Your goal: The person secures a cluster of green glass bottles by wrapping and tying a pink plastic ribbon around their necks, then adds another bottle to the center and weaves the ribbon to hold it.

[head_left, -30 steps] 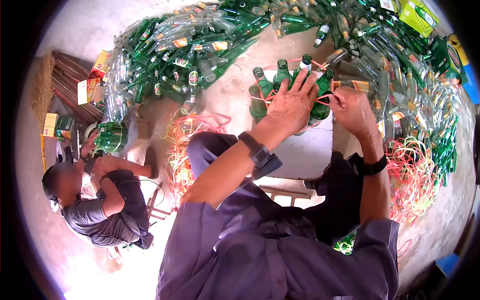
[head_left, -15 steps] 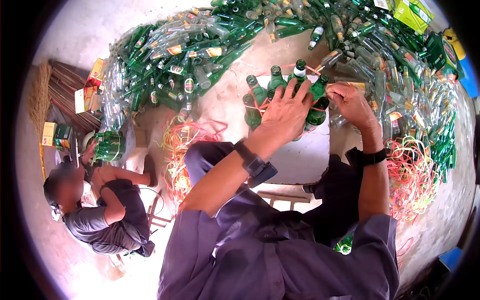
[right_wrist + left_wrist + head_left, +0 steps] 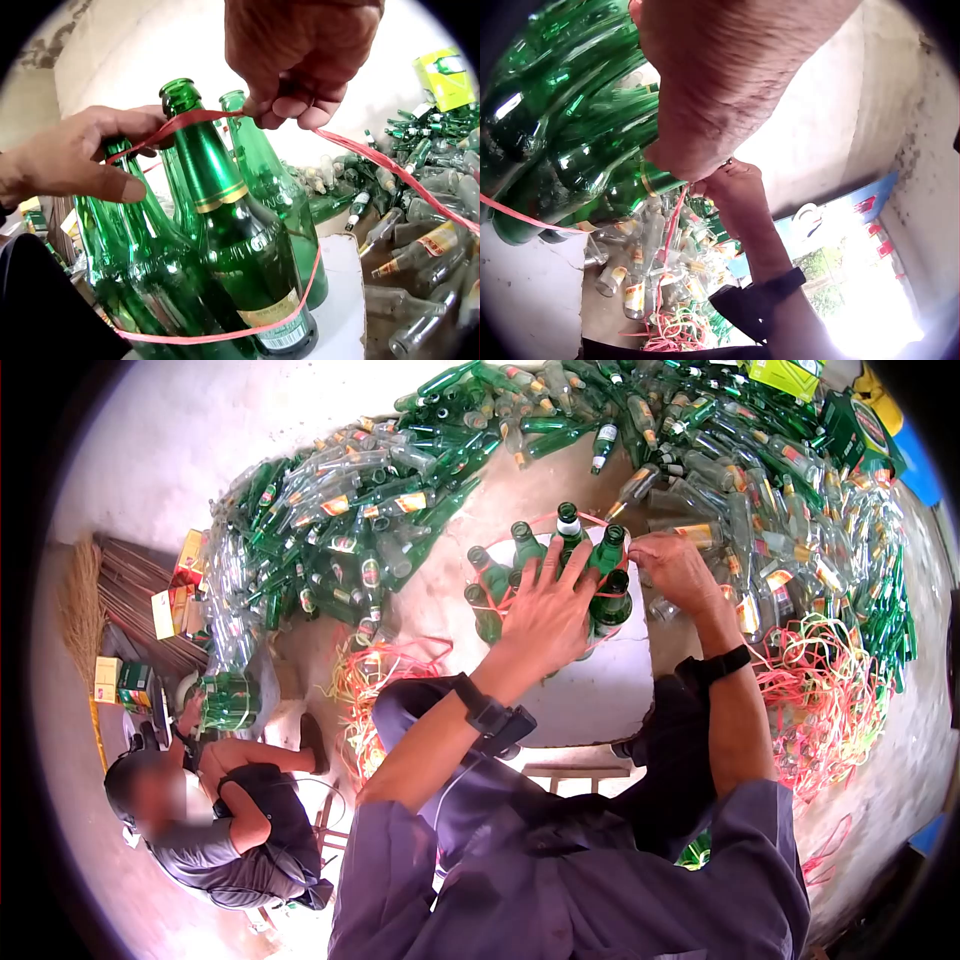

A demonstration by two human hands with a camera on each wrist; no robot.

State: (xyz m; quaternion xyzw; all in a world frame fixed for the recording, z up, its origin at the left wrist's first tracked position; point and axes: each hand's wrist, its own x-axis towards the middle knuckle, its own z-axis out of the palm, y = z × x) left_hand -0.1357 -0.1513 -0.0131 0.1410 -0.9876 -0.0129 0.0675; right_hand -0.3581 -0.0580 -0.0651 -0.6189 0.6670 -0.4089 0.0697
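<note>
Several green glass bottles (image 3: 232,232) stand in a bundle on a white board (image 3: 590,705) before me. A thin red plastic strap (image 3: 225,336) runs round their bodies, and another stretch of strap (image 3: 184,120) crosses at the necks. My left hand (image 3: 548,605) lies over the bottle tops with fingers spread; in the right wrist view its thumb sticks out beside a neck. At the bundle's right side, my right hand (image 3: 680,572) pinches the upper strap between thumb and fingers, close to a bottle's neck. A loose tail (image 3: 397,171) trails from this grip.
Heaps of loose bottles (image 3: 340,490) curve round the far side and right. Tangled straps (image 3: 820,685) lie on the floor at right, with another tangle (image 3: 385,670) at left. A seated person (image 3: 220,810) handles a green bottle bundle (image 3: 228,702) at far left.
My right hand has moved from beside the near right bottle towards the back right neck, its fist loosening into a fingertip pinch. My left hand stays on the bottles while the head view shifts.
</note>
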